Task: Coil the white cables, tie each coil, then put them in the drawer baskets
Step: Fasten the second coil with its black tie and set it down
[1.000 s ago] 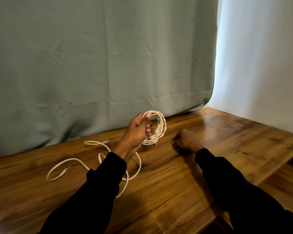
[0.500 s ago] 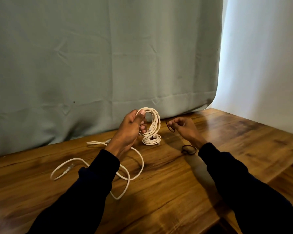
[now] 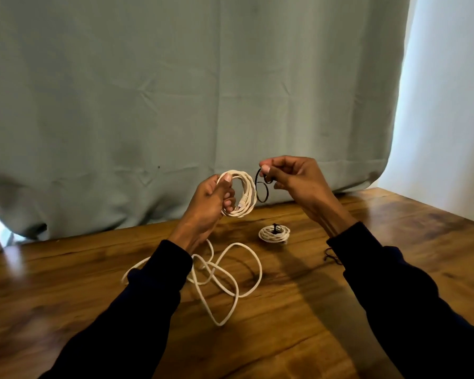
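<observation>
**Coil held up for its tie, one cable still loose on the table**

Nearest the camera, low in the frame, two dark sleeves reach forward over the wooden table [image 3: 298, 318]. Between them, at lower centre, a loose white cable [image 3: 225, 283] sprawls in open loops on the wood; it looks uncoiled and is likely left there because both hands are busy with another cable.

A little further in, just right of centre, a small tied coil [image 3: 274, 233] lies flat on the table with a dark tie across it. It appears finished and set aside, awaiting the drawer baskets, which are out of sight. A thin dark strand [image 3: 331, 258] lies by the right sleeve, perhaps a spare tie; it is too small to tell.

Above that, mid-frame, the left hand [image 3: 208, 203] is curled round a white coil [image 3: 242, 195], thumb pressed on the top of the loops and fingers through the middle. Holding it upright and off the table keeps the turns from springing apart and leaves the ring's free side open to the other hand. The right hand [image 3: 293, 179] pinches a black tie [image 3: 262, 188] between thumb and fingertip, its loop hanging just beside the coil, seemingly ready to be wrapped round it.

Behind everything hangs a grey-green curtain [image 3: 175, 91], with a bright wall [image 3: 449, 105] at the right edge.
</observation>
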The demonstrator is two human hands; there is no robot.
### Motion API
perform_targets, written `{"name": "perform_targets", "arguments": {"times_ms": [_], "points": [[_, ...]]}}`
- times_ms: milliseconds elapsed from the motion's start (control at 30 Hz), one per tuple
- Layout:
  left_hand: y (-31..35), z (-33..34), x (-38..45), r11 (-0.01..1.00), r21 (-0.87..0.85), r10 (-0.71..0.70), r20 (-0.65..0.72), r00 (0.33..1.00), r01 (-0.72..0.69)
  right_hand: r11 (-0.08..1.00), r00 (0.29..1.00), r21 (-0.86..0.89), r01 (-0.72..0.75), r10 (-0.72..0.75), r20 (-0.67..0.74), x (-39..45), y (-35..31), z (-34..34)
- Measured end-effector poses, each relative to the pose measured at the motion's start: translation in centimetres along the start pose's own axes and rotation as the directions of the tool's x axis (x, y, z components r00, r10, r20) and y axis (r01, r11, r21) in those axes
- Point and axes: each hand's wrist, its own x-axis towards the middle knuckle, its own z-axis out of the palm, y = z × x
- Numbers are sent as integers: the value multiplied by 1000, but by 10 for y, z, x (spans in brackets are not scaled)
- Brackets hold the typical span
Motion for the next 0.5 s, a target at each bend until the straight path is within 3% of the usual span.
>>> {"name": "perform_targets", "arguments": {"times_ms": [333, 500], "points": [[32, -49, 5, 993, -4, 115, -86, 990, -116, 960, 968, -124, 251, -247, 45, 10, -51, 64], [47, -69, 0, 989, 22, 145, -133, 980, -143, 874, 917, -287, 392, -397, 43, 16, -54, 89]]}}
